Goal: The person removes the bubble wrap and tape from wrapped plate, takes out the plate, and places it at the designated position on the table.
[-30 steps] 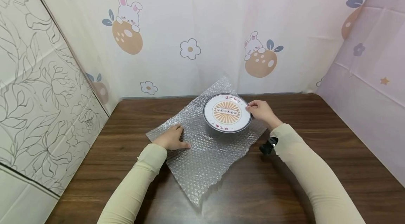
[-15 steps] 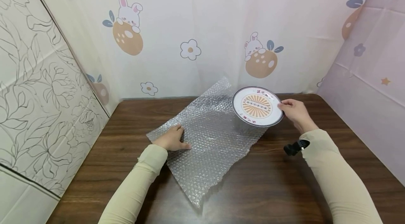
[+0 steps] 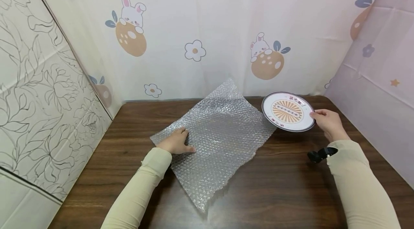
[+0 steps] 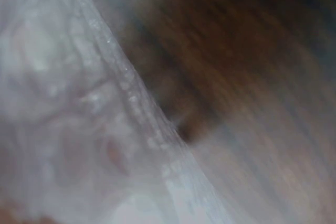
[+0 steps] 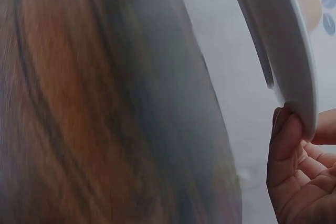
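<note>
A white plate [image 3: 288, 111] with a dark rim and an orange sunburst print is held up over the right part of the table, just past the wrap's right corner. My right hand [image 3: 330, 123] pinches its right rim between thumb and fingers; in the right wrist view the plate [image 5: 286, 40] shows its underside edge-on. A sheet of bubble wrap [image 3: 223, 139] lies flat and diagonal on the table. On its left edge rests my left hand [image 3: 176, 141], fingers relaxed and thumb out to the side. The left wrist view is blurred, with the wrap [image 4: 68, 87] filling its left side.
The dark wooden table [image 3: 275, 186] meets a printed curtain [image 3: 200, 17] at its back edge. A flower-patterned panel [image 3: 45, 88] stands on the left. A black wrist camera [image 3: 321, 155] is strapped below my right hand.
My right hand has carried the plate to the right, from above the bubble wrap to beyond its right corner. The left hand and the wrap have stayed in place.
</note>
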A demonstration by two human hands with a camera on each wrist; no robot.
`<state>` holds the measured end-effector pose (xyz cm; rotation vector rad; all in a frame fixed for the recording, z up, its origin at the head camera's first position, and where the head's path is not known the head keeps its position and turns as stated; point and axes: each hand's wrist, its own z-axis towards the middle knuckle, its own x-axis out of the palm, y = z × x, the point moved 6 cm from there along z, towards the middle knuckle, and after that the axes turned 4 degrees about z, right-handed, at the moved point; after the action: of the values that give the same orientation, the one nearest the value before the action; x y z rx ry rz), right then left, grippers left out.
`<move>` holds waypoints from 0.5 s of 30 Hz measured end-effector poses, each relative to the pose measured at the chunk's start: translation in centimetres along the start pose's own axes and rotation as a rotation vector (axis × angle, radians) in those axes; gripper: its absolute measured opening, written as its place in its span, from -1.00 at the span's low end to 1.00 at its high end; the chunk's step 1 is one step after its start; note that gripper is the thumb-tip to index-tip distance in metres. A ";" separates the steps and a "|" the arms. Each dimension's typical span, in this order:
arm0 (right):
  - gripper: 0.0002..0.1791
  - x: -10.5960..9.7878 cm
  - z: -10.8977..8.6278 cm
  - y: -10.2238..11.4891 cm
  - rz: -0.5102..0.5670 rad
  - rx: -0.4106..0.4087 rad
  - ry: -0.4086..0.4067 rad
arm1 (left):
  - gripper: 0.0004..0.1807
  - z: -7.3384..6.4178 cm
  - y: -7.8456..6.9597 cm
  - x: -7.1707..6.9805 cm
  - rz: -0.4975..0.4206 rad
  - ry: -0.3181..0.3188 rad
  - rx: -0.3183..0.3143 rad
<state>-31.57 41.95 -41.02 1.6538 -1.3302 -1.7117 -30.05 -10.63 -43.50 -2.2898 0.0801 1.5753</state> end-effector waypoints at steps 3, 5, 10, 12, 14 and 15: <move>-0.27 -1.0 0.1 -1.2 -0.018 0.025 -0.007 | 0.00 0.0 0.0 0.0 -0.002 0.001 -0.002; -0.26 -1.6 0.1 -2.0 -0.035 0.034 -0.008 | 0.00 0.0 0.0 0.1 -0.003 0.002 -0.001; -0.24 -2.8 0.0 -3.7 -0.048 0.078 -0.005 | 0.00 0.0 0.1 0.2 -0.004 0.003 0.001; -0.24 -3.0 -0.1 -4.2 -0.044 0.110 -0.002 | 0.00 0.0 0.1 0.2 -0.004 0.004 0.002; -0.24 -3.3 -0.1 -4.7 -0.041 0.143 -0.003 | 0.00 0.0 0.1 0.2 -0.002 0.005 0.004; -0.24 -3.4 -0.1 -4.9 -0.048 0.156 -0.002 | 0.00 0.0 0.1 0.2 -0.002 0.005 0.006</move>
<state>-29.23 46.94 -43.24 1.7824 -1.4694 -1.6742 -29.96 -10.67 -43.70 -2.2887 0.0831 1.5668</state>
